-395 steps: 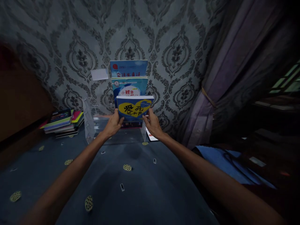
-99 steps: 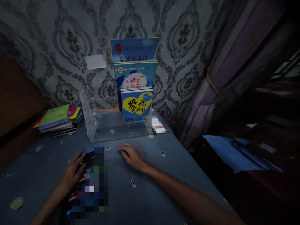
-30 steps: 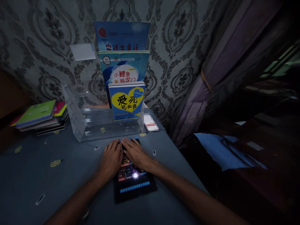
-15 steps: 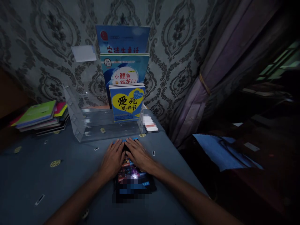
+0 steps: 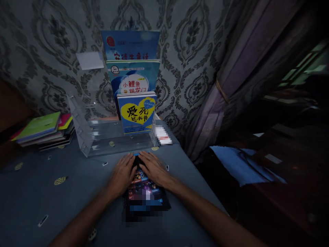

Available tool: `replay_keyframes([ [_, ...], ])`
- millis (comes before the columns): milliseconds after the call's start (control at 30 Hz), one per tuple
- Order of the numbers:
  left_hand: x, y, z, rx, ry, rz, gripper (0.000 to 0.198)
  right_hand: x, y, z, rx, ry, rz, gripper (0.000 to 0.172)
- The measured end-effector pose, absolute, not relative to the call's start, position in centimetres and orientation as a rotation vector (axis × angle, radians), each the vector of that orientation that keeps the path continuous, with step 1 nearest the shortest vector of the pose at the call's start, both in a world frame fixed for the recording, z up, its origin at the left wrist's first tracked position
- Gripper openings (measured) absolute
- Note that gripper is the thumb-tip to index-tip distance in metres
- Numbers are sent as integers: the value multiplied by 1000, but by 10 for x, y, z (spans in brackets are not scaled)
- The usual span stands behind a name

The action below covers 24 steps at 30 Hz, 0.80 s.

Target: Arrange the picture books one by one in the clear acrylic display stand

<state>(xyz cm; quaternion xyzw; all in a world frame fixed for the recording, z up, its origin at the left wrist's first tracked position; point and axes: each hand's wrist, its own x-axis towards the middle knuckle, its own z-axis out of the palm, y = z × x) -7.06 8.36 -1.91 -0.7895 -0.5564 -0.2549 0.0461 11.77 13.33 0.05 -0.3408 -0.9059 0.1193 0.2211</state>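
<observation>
A dark, glossy book [image 5: 146,190] with a colourful printed cover lies flat on the table in front of me, its near part blurred by pixels. My left hand [image 5: 122,173] rests palm down on the book's upper left, fingers stretched toward its far edge. On the upper right, my right hand [image 5: 153,169] lies the same way, its thumb close to the left one. Both hands cover much of the far end. Just beyond them stands a clear acrylic rack [image 5: 102,149], with upright books in its right half; the front one is a blue book [image 5: 137,125] with a yellow heart.
A pile of books [image 5: 42,125] lies at the left of the patterned blue tablecloth [image 5: 84,202]. Beside the rack's right end is a white, pixelated item [image 5: 163,135]. The table's edge drops off on the right, near a tied curtain [image 5: 205,127]. Patterned wallpaper is behind.
The view has shifted slightly, so the rack's books appear a little further left. Both hands remain flat on the dark book, almost unmoved.
</observation>
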Motion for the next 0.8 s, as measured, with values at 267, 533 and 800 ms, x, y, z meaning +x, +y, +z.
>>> replay_keyframes([
  [267,-78,86,-15,-2456,-1682,-850,37,142,143,-5,-878,-2479,397,43],
  [533,-82,87,-14,-2472,-1644,-843,36,155,152,-10,-869,-2427,410,42],
  [800,-82,86,-12,-2497,-1637,-855,37,164,162,-17,-818,-2437,419,41],
])
